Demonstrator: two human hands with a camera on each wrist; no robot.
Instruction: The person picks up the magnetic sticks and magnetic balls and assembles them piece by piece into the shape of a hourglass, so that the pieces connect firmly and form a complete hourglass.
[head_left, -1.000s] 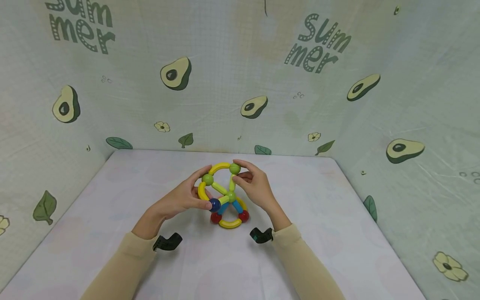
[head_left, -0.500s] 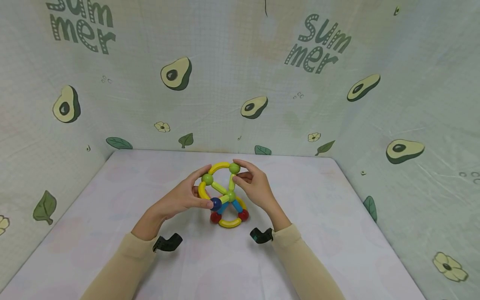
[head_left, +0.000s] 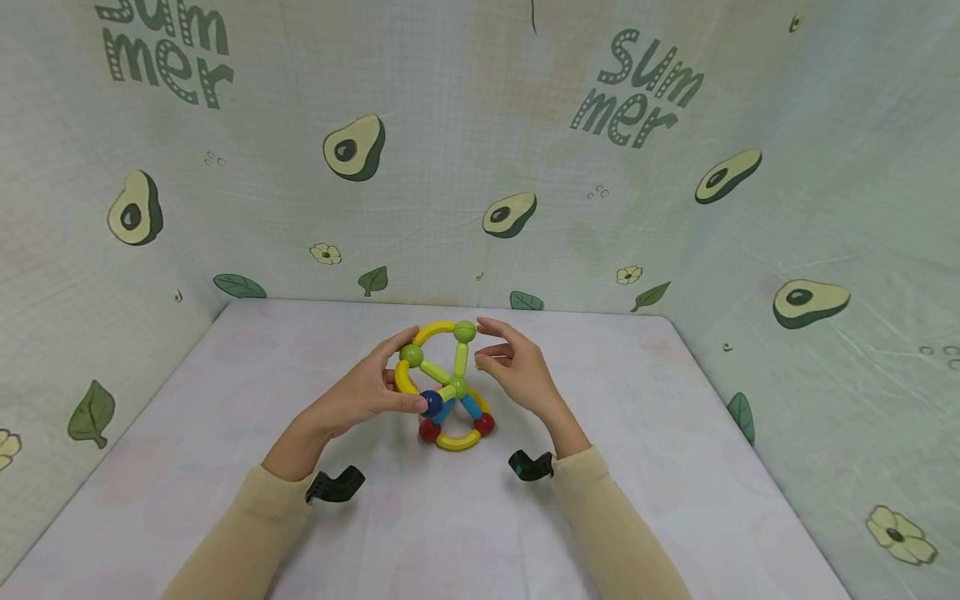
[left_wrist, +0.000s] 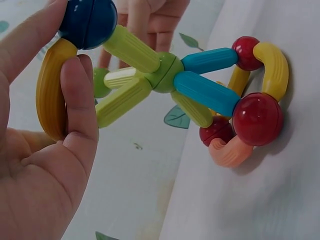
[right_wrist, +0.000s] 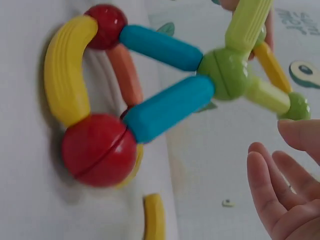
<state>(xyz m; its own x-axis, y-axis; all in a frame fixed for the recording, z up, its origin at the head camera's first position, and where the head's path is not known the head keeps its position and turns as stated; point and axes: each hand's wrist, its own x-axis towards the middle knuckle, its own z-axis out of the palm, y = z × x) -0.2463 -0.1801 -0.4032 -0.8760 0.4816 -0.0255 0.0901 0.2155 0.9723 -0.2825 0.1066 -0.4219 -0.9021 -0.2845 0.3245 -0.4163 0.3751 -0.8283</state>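
Note:
A magnetic ball-and-rod toy structure [head_left: 460, 388] stands on the table. Red balls [right_wrist: 100, 150] and curved rods form its base, from which blue rods [left_wrist: 207, 92] rise to a central green ball [left_wrist: 166, 72]. Light-green rods fan out above, reaching two green balls [head_left: 411, 356] and a dark-blue ball [head_left: 431, 403], linked by yellow curved rods [left_wrist: 51, 90]. My left hand [head_left: 367, 387] grips the left side of this upper part, thumb on the dark-blue ball and fingers about a curved rod. Just right of the top green ball [head_left: 465, 331], my right hand [head_left: 525, 371] is apart from it, fingers loosely bent.
The pale table [head_left: 420, 525] ends at a printed cloth backdrop [head_left: 435, 125] behind and at both sides. Black wrist mounts [head_left: 336, 484] sit on both sleeves. A yellow rod [right_wrist: 154, 217] shows low in the right wrist view; I cannot tell whether it is loose.
My right hand has let go of the top green ball and its rod and drawn slightly right. The structure has shifted a little left, still in my left hand.

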